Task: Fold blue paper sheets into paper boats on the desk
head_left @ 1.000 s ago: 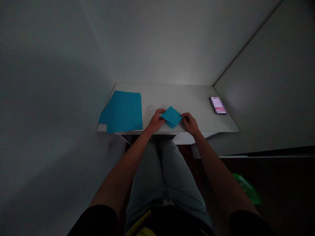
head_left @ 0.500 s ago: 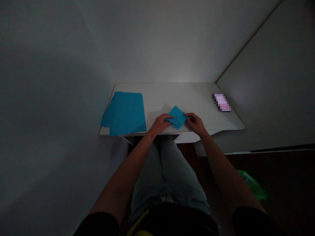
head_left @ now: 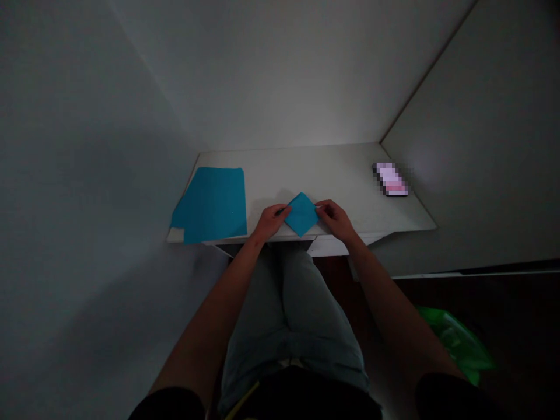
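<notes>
A folded piece of blue paper (head_left: 301,214) lies as a diamond near the front edge of the white table (head_left: 306,169). My left hand (head_left: 273,220) pinches its left corner, and my right hand (head_left: 335,220) holds its right corner. The paper's underside is hidden. To the left, a larger blue paper sheet (head_left: 209,205) lies flat, well away from my left hand, with one corner cut away or folded.
A smartphone (head_left: 391,179), its screen pixelated, lies at the table's right back. Walls close the table's back and right side. My legs are under the front edge, and a green plastic bag (head_left: 455,344) lies on the dark floor at right.
The small paper now forms a neater diamond, with its loose flaps no longer showing. It and my hands sit further left in view, and the whole view has shifted slightly.
</notes>
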`<state>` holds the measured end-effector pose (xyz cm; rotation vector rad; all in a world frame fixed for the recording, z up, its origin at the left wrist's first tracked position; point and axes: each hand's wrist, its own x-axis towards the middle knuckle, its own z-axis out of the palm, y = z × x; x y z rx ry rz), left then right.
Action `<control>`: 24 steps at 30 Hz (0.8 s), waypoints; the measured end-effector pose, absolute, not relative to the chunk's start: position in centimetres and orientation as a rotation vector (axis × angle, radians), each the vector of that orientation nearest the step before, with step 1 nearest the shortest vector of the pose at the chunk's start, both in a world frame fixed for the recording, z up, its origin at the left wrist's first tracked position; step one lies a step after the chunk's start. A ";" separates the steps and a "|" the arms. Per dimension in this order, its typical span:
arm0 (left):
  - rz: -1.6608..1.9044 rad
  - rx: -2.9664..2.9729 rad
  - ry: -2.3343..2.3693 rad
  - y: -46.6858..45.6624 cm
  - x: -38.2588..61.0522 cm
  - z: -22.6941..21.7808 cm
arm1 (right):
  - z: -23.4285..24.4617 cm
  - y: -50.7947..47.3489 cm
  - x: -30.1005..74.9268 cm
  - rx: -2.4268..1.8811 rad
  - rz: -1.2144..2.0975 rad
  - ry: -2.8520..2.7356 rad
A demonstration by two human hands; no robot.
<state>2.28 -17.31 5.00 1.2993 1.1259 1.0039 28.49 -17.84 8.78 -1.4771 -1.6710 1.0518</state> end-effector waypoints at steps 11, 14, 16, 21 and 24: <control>0.985 1.356 1.261 -18.0 1.6 5.4 | 8.6 -18.3 28.4 -1.283 1.220 -1.875; 0.910 1.321 1.213 -18.1 1.3 5.5 | 8.5 -17.9 28.8 -1.213 1.335 -1.836; 0.911 1.294 1.182 -18.2 1.1 5.5 | 8.6 -17.5 28.9 -1.219 1.360 -1.831; 0.984 1.359 1.251 -18.3 1.1 5.7 | 8.7 -15.9 27.8 -1.261 1.269 -1.769; 1.078 1.400 1.349 -18.2 1.1 5.6 | 8.1 -15.3 26.5 -1.326 1.195 -1.690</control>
